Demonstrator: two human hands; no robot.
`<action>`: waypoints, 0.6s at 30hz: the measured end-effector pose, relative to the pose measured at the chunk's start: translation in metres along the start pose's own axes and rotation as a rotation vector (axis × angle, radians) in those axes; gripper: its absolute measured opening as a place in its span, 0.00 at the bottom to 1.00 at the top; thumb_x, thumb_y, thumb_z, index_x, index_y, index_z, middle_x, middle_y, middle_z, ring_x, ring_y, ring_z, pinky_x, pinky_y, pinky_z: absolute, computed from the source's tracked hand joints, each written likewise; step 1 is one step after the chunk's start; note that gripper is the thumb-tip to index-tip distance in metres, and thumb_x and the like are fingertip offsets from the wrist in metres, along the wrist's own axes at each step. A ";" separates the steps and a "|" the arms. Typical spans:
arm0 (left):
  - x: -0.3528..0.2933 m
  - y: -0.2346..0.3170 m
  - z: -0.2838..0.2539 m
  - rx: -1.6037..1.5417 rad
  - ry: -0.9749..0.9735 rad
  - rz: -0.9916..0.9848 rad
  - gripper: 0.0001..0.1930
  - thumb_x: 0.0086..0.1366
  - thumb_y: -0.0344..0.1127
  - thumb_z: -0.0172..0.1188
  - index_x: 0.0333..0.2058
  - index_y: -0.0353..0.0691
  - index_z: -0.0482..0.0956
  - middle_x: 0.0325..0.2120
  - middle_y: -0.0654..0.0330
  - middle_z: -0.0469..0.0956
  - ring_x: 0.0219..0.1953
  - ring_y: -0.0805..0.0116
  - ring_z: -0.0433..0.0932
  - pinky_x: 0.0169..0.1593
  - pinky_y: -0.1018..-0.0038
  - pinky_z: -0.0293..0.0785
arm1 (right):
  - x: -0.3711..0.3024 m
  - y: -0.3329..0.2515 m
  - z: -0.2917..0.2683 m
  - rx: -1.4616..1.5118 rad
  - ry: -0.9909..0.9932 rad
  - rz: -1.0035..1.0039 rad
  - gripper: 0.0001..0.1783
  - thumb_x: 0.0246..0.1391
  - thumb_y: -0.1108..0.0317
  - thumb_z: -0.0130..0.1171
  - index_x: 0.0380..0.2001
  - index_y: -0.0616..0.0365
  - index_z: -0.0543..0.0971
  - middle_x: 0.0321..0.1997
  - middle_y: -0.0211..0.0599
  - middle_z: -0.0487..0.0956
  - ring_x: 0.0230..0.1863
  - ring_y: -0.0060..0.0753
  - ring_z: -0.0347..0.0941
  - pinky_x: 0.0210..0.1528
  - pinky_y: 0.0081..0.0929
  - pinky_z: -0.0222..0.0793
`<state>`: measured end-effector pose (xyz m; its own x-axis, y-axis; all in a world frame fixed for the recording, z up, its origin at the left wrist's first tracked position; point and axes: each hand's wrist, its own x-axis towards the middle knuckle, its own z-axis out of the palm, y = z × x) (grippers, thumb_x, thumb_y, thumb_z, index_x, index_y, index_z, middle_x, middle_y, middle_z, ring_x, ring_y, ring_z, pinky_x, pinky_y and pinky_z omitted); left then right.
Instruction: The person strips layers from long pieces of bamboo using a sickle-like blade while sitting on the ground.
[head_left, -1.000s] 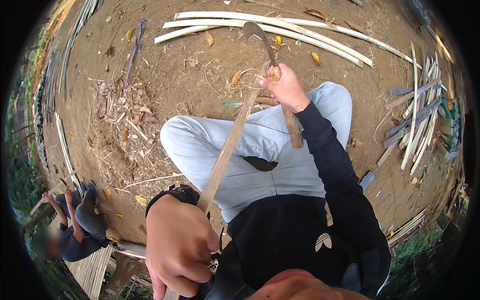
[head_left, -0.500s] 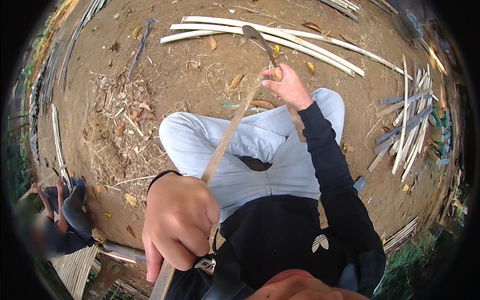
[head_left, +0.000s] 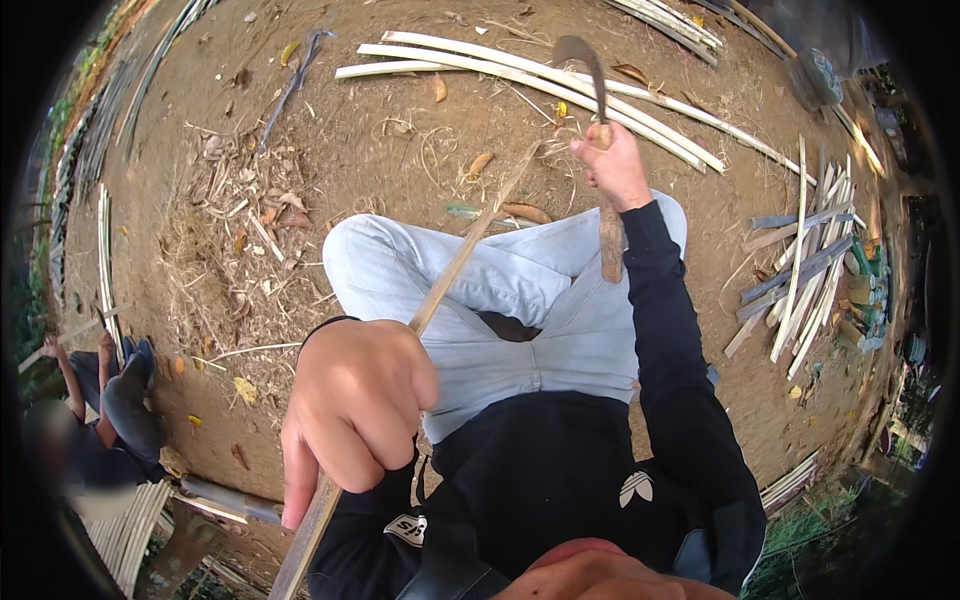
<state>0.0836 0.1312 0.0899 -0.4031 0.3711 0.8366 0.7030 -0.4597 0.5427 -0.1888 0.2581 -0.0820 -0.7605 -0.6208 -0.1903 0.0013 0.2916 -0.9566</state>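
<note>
My left hand (head_left: 355, 405) is wrapped round a long, flat wooden strip (head_left: 462, 256). The strip slants from the lower left across my crossed legs, its frayed far end over the dirt. My right hand (head_left: 612, 168) grips a curved knife (head_left: 583, 62) by its wooden handle (head_left: 610, 245). The dark hooked blade points away from me and bends left at the tip. A long rear part of the handle shows below my fist, over my right thigh. Blade and strip are apart, the knife to the right of the strip's far end.
Pale split strips (head_left: 540, 75) lie on the dirt ahead. At the right, a pile of strips (head_left: 815, 265) lies beside green bottles (head_left: 868, 290). Shavings and dry leaves (head_left: 250, 200) cover the left ground. A seated person (head_left: 105, 410) holds a strip at far left.
My right hand has moved the knife up and to the right, away from the strip's end. The left hand still holds the strip in nearly the same place.
</note>
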 end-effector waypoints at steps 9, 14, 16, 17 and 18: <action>-0.010 0.011 -0.008 0.051 0.124 0.123 0.31 0.60 0.63 0.55 0.11 0.45 0.63 0.09 0.74 0.52 0.06 0.81 0.54 0.15 0.79 0.38 | -0.026 -0.051 -0.148 -0.295 0.555 -0.043 0.17 0.54 0.59 0.62 0.33 0.60 0.69 0.18 0.26 0.68 0.12 0.16 0.63 0.11 0.15 0.57; 0.006 0.004 -0.014 0.126 0.195 0.155 0.32 0.61 0.62 0.54 0.10 0.44 0.63 0.09 0.73 0.52 0.06 0.80 0.52 0.15 0.78 0.38 | -0.056 -0.056 -0.082 -0.464 0.264 -0.159 0.20 0.55 0.52 0.62 0.36 0.60 0.72 0.17 0.23 0.67 0.13 0.14 0.63 0.13 0.15 0.57; 0.009 0.000 -0.012 0.129 0.178 0.115 0.31 0.61 0.62 0.54 0.10 0.45 0.62 0.09 0.73 0.52 0.06 0.80 0.53 0.15 0.78 0.38 | -0.052 -0.040 -0.043 -0.430 0.063 -0.279 0.21 0.52 0.53 0.64 0.32 0.62 0.74 0.20 0.29 0.72 0.16 0.23 0.67 0.19 0.23 0.63; 0.012 0.001 -0.010 0.120 0.152 0.087 0.31 0.61 0.62 0.54 0.10 0.45 0.61 0.09 0.72 0.53 0.06 0.79 0.54 0.15 0.78 0.38 | -0.052 -0.038 -0.025 -0.400 -0.035 -0.305 0.21 0.51 0.54 0.64 0.31 0.63 0.74 0.22 0.32 0.74 0.17 0.25 0.69 0.21 0.25 0.65; 0.011 -0.001 -0.008 0.108 0.129 0.056 0.31 0.61 0.63 0.53 0.10 0.46 0.61 0.09 0.72 0.53 0.06 0.79 0.54 0.15 0.78 0.38 | -0.053 -0.039 -0.009 -0.324 -0.126 -0.239 0.20 0.51 0.55 0.65 0.32 0.62 0.74 0.24 0.31 0.75 0.18 0.23 0.69 0.21 0.24 0.65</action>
<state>0.0738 0.1294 0.0996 -0.4289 0.2373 0.8716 0.7824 -0.3847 0.4898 -0.1543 0.2861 -0.0331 -0.6296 -0.7768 -0.0159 -0.3852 0.3298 -0.8619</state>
